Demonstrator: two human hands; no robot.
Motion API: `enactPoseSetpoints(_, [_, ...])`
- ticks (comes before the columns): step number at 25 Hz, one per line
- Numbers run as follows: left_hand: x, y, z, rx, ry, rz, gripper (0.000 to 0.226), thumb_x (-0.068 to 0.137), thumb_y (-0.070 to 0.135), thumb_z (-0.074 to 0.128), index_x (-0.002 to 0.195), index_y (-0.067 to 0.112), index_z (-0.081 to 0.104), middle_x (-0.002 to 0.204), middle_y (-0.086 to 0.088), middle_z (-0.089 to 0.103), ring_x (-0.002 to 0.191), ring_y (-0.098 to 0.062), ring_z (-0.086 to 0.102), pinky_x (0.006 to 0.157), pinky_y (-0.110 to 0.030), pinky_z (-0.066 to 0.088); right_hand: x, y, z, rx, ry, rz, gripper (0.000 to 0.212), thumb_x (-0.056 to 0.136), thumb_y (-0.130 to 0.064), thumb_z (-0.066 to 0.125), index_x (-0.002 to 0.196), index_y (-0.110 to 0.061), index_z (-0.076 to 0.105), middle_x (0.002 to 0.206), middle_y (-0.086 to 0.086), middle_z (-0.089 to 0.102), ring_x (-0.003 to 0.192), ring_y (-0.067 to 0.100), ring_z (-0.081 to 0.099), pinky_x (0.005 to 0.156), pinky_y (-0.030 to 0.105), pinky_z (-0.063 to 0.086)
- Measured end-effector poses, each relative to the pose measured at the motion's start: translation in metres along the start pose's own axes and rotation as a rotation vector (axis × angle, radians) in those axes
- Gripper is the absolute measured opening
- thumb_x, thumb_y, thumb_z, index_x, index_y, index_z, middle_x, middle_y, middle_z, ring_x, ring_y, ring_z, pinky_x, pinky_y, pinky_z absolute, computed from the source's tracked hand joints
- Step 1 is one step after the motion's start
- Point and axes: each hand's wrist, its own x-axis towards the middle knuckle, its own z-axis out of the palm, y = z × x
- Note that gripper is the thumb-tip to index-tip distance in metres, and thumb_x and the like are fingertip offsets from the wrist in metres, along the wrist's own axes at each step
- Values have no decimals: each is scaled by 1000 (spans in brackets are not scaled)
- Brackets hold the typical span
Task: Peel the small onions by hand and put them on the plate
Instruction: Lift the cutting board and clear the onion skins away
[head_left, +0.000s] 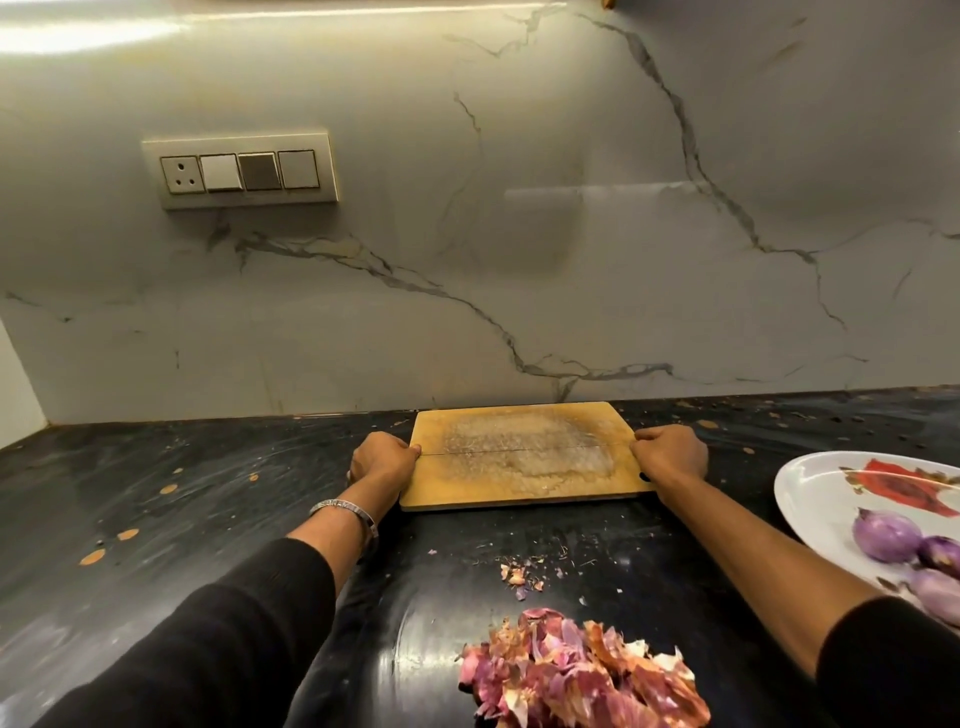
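Plate cut off by right edge; peeled onions on it partly out of frame. Peel pile cropped at near edge. Fingertips of both hands hidden against cutting board ends. Bracelet lettering unreadable.

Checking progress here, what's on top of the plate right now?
Three peeled onions lie on the plate, near its printed red flower. The plate runs past the frame's right edge, so anything there is unseen.

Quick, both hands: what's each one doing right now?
Left hand: grips the left edge of the cutting board.
Right hand: grips the board's right edge.
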Motion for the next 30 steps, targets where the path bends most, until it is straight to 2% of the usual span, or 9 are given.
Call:
enactPoseSetpoints(6, [-11,3,-7,-13,-157,35,44,98,45,53,124,11,65,126,-11,63,119,-32,55,105,-49,44,-16,-5,-10,-90,-189,-140,36,97,-24,60,129,-8,65,121,10,70,107,28,65,91,41,54])
enactPoseSetpoints(8, [-32,8,-14,29,-13,111,46,99,50,48,126,17,64,128,-10,61,123,-33,50,104,-49,43,-31,-7,-18,-46,-76,-227,43,96,-30,62,133,-8,61,128,12,66,118,31,60,98,43,51])
enactPoseSetpoints(11, [-77,13,-22,-133,64,413,34,102,44,45,101,21,71,102,-4,71,97,-22,63,85,-37,49,-63,-10,-36,99,61,-437,26,99,-30,59,116,-12,70,111,9,73,95,20,65,78,34,52])
enactPoseSetpoints(13, [-114,14,-23,-287,-239,530,38,104,40,42,98,19,74,94,-2,73,88,-14,67,84,-34,53,-87,-12,-48,151,-115,-519,22,102,-31,53,105,-20,72,101,6,75,87,17,66,74,33,52])
enactPoseSetpoints(15, [-146,12,-19,-199,-491,591,49,104,46,34,117,14,69,118,-3,70,108,-12,64,99,-31,47,-114,-11,-57,114,-424,-531,36,106,-39,41,116,-20,70,120,6,71,104,17,64,90,34,50])
enactPoseSetpoints(19, [-194,-6,-20,-28,-608,616,65,102,59,22,139,17,54,140,2,55,127,-9,50,103,-22,33,-169,6,-69,-73,-715,-501,66,104,-60,20,143,-18,53,148,6,53,133,19,50,117,38,32])
enactPoseSetpoints(23, [-218,-14,-39,-184,-719,642,61,102,59,23,140,24,53,129,18,60,116,15,52,100,-5,34,-202,7,-92,129,-864,-518,63,98,-67,19,139,-36,55,135,-15,61,119,-8,56,103,18,36])
enactPoseSetpoints(26, [-212,-30,-57,-243,-635,598,72,94,68,22,143,23,48,142,3,55,131,-7,49,113,-29,32,-201,16,-111,180,-751,-493,78,96,-73,11,148,-26,45,149,-10,52,139,3,42,114,25,24])
enactPoseSetpoints(30, [-222,-49,-61,50,-466,607,102,77,89,11,148,22,40,151,-3,46,129,-15,47,104,-27,31,-202,46,-118,-30,-586,-373,91,88,-78,4,152,-25,40,156,1,44,144,22,39,117,36,23])
